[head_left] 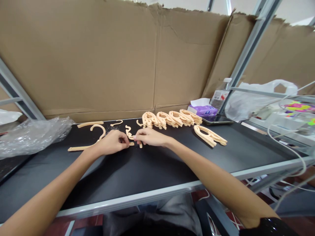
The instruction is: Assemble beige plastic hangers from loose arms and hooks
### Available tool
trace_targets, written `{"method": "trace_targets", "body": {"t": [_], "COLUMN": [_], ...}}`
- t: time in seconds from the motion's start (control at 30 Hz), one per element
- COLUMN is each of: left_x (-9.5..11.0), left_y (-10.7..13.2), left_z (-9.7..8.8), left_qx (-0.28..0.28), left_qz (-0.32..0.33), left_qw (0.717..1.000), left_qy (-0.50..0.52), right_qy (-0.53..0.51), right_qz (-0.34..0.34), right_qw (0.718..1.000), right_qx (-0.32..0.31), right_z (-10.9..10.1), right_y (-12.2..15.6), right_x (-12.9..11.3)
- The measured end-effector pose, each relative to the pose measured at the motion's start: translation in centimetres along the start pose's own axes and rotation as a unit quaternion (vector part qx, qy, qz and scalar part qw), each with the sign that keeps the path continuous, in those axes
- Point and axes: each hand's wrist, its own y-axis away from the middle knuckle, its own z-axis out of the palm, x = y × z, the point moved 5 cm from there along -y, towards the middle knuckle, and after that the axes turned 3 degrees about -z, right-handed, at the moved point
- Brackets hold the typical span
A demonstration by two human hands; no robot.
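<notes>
My left hand (114,142) is closed around the middle of a beige plastic folding hanger. Its hook (98,128) curves up behind the hand and one long arm (78,148) sticks out to the left; a short end (132,144) shows by the fingertips. My right hand (151,137) pinches a beige hanger piece (141,145), mostly hidden by its fingers. Just behind both hands lie small loose hanger hooks (128,130). Farther back are another hook (116,123) and long beige strips (90,124).
Stacks of folded beige hangers (172,118) line the back edge. A folded hanger (209,135) lies to the right. Tissues (203,109), a phone (218,120) and a bottle (221,95) stand at back right. Clear plastic wrap (36,134) covers the left; cardboard (98,59) walls the back.
</notes>
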Motion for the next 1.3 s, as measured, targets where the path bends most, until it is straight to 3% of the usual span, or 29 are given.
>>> {"method": "trace_targets", "body": {"t": [0.1, 0.3, 0.53, 0.77, 1.07, 1.3], "left_x": [0.0, 0.2, 0.5, 0.4, 0.7, 0.7], "left_y": [0.0, 0.1, 0.1, 0.1, 0.2, 0.2], "left_z": [0.0, -0.1, -0.2, -0.1, -0.2, -0.1], "left_qx": [0.000, 0.002, 0.000, 0.004, 0.002, -0.002], "left_qz": [0.000, -0.008, -0.015, -0.008, 0.001, 0.005], "left_qw": [1.000, 1.000, 1.000, 1.000, 1.000, 1.000], "left_qy": [-0.001, -0.004, -0.005, -0.002, -0.008, -0.005], "right_qy": [-0.004, 0.105, 0.162, 0.173, 0.011, -0.158], "right_qz": [0.003, -0.014, -0.040, -0.024, -0.011, 0.046], "right_qw": [1.000, 0.994, 0.986, 0.985, 0.999, 0.986], "right_qx": [-0.002, 0.013, 0.005, 0.013, 0.032, 0.007], "right_z": [0.0, -0.2, 0.3, 0.0, -0.1, 0.0], "right_y": [0.0, -0.2, -0.3, 0.0, -0.1, -0.1], "right_x": [0.0, 0.3, 0.7, 0.3, -0.3, 0.5]}}
